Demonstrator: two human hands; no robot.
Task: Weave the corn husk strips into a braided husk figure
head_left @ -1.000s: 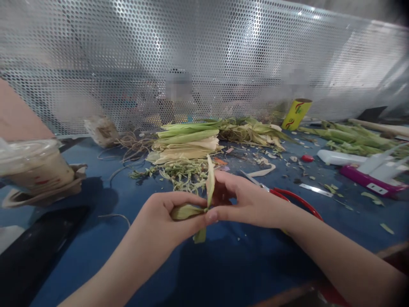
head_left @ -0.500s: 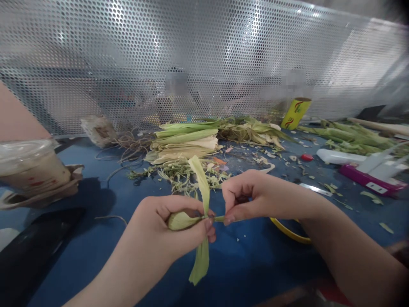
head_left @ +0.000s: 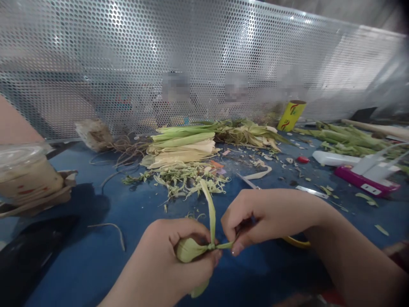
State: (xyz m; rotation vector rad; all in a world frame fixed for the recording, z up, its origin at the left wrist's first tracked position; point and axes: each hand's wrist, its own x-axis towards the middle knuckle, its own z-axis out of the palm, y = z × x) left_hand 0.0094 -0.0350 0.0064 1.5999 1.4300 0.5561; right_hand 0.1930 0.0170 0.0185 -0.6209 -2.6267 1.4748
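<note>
A knotted corn husk piece [head_left: 188, 250] is between my hands, low over the blue table. Its rounded loop lies in my left hand [head_left: 179, 256], whose thumb and fingers are closed on it beside a small knot. One pale strip of the husk stands up from the knot, and another end hangs below my left hand. With thumb and forefinger, my right hand [head_left: 258, 221] pinches the short end that sticks out to the right. Under my right wrist lie scissors [head_left: 295, 242] with a yellow handle, partly hidden; their blade tip shows beyond my knuckles.
Stacked corn husks [head_left: 183, 147] and shredded green strips [head_left: 188, 181] lie ahead. At left are a lidded cup [head_left: 28, 175], a dark flat object [head_left: 38, 251] and twine [head_left: 128, 149]. A purple-and-white power strip [head_left: 367, 181] and a yellow tube [head_left: 291, 116] stand right, before a perforated metal screen [head_left: 204, 55].
Both hands have moved lower in the view with the corn husk. Its upright strip looks narrower, and the knot shows more clearly. More of the scissors' blade is visible.
</note>
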